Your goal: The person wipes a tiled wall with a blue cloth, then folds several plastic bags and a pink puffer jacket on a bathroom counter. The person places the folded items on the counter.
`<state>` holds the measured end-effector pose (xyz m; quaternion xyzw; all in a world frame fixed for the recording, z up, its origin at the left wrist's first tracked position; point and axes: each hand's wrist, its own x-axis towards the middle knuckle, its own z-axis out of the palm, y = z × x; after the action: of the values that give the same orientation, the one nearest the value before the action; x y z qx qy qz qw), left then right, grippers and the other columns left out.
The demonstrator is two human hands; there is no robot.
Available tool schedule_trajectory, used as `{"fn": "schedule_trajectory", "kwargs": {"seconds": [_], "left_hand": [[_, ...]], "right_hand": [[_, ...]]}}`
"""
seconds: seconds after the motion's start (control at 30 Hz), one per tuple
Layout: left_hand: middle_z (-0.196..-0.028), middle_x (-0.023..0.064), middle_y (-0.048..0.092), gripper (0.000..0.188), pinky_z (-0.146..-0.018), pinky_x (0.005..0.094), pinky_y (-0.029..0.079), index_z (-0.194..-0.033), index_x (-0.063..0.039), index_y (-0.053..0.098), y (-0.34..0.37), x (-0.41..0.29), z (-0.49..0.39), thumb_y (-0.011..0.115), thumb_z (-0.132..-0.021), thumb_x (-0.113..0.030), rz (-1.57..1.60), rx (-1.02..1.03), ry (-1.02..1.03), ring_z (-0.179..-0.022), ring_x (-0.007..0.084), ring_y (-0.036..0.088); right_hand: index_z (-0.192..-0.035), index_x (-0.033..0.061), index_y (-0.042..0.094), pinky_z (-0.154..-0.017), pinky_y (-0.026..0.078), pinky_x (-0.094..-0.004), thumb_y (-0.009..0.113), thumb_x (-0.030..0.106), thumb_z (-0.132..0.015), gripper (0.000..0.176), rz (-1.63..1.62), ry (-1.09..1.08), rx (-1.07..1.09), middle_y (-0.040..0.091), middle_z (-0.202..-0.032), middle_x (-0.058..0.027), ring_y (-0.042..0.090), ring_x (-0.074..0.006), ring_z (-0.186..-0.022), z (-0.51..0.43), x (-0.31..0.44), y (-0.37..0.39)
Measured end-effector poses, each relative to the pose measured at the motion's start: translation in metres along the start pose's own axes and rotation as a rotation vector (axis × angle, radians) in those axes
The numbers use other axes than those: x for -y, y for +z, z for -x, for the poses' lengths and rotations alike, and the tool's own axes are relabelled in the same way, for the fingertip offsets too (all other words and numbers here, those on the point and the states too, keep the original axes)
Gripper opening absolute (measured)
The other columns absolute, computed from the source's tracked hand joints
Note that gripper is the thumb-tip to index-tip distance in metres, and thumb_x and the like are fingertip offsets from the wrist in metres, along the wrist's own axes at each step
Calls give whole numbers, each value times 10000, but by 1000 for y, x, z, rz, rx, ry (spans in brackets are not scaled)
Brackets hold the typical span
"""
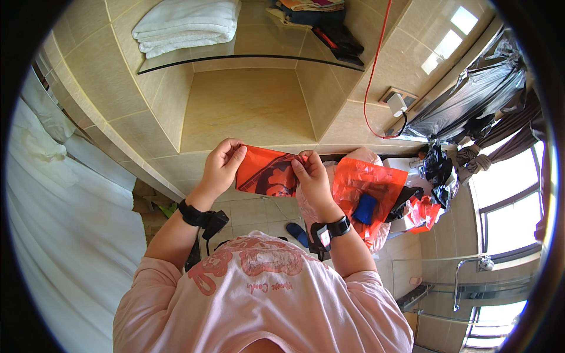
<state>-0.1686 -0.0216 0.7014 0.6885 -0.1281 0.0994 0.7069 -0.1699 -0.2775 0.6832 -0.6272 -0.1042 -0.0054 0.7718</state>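
Note:
A flat red plastic bag (267, 172) with a dark printed pattern is stretched between my two hands, in front of a tiled wall niche. My left hand (224, 165) pinches its upper left corner between thumb and fingers. Gripping its right edge is my right hand (312, 176), thumb on top. To the right of my right hand a larger red plastic bag (373, 176) lies spread out, with a folded blue item (365, 208) on it. Both wrists wear black straps with devices.
Folded white towels (187, 26) and folded cloths (309, 9) lie on a glass shelf (251, 56) above the niche. A red cable (371, 79) hangs near a plugged-in white adapter (397, 105). White curtains hang left; a blue slipper (297, 234) is on the floor.

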Motion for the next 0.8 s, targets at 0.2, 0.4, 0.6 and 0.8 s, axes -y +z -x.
{"fn": "schedule_trajectory", "kwargs": {"seconds": [0.2,0.4,0.6,0.8], "left_hand": [[-955,-21,644,185,-770,230,505,-1161,-18,670,-2,4,-4,602,-1086,-173,35,-77,-39,-842,50,581],[-1097,30,703,227,-869,261,568,-1256,-14,672,-17,-8,0,602,-1040,-24,86,137,1,-953,95,671],[-1112,102,737,250,-819,277,601,-1148,9,721,-19,-17,-2,648,-931,107,-285,135,231,-980,155,722],[-1048,114,751,201,-827,287,607,-1077,14,744,-19,-20,0,652,-919,98,-273,80,234,-930,184,737]], "right_hand": [[-1112,47,561,-638,443,-182,660,96,-1045,129,151,-66,-65,610,-855,44,534,-13,-743,1,-5,7],[-1122,46,584,-699,477,-190,666,84,-1039,123,-76,24,-94,663,-927,30,579,-23,-803,4,4,4],[-1123,61,582,-780,506,-189,640,52,-1046,97,-58,-17,-62,667,-995,27,617,-35,-875,7,4,3],[-1139,48,583,-835,513,-203,647,27,-1035,123,-68,-54,-29,679,-1026,14,626,-46,-916,9,2,2]]}}
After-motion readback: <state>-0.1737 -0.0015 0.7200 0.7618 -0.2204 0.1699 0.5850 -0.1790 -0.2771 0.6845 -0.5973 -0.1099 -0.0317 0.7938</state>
